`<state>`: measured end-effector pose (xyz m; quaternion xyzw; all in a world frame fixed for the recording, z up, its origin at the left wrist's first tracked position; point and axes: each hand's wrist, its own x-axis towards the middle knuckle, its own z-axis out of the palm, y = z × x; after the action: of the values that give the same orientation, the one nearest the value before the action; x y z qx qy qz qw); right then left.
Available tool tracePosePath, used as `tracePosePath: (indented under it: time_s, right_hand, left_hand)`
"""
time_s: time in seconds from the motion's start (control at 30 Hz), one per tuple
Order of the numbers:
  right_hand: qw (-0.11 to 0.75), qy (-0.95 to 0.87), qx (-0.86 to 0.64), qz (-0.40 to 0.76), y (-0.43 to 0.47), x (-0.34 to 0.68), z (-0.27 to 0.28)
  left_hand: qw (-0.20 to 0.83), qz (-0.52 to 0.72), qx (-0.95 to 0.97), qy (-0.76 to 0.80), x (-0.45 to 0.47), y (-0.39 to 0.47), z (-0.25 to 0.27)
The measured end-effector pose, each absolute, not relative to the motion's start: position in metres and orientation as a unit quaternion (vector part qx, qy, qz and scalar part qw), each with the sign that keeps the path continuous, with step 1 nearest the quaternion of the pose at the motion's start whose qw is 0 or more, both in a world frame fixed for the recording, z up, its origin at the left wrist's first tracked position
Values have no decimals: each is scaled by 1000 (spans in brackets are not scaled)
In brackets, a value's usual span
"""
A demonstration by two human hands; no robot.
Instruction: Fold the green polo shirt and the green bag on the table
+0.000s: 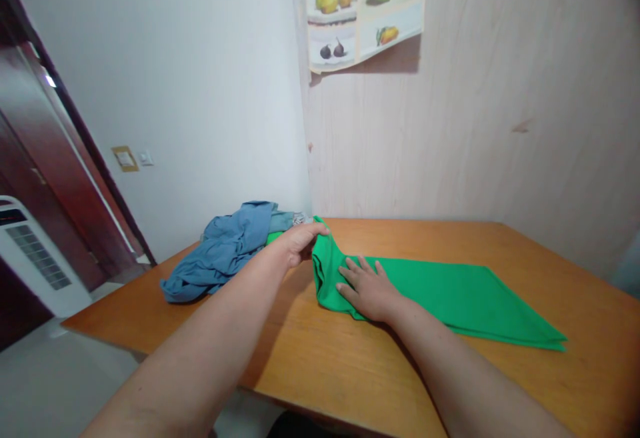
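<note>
A bright green cloth (440,295) lies folded in a long strip across the table, its pointed end to the right. Its left end is lifted and curls upward, with the layers showing at the edge. My left hand (303,241) grips that raised end, thumb on top and the other fingers partly hidden. On the cloth just right of the lifted part, my right hand (367,287) rests flat with its fingers spread.
A heap of crumpled blue clothes (225,248) sits on the left of the wooden table (310,358), against the wall. Fruit pictures (367,15) hang on the wall. A white appliance (40,258) stands on the floor at far left, by a dark red door (55,158).
</note>
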<state>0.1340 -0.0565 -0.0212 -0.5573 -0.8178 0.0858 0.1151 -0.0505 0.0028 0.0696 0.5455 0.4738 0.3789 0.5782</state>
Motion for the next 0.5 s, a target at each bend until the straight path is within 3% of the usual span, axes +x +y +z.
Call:
tracePosePath:
  time_s: [0.1, 0.3, 0.4, 0.5]
  right_hand:
    - [85, -822, -554, 97, -57, 132, -21]
    - [90, -820, -554, 111, -55, 132, -23]
    - [172, -812, -543, 123, -50, 137, -22]
    - [326, -762, -539, 154, -39, 148, -19]
  left_hand:
    - [618, 378, 523, 449, -55, 2, 67]
    - [565, 352, 569, 483, -34, 7, 66]
    - [529, 334, 599, 499, -18, 6, 67]
    - [502, 305, 631, 506, -3, 2, 68]
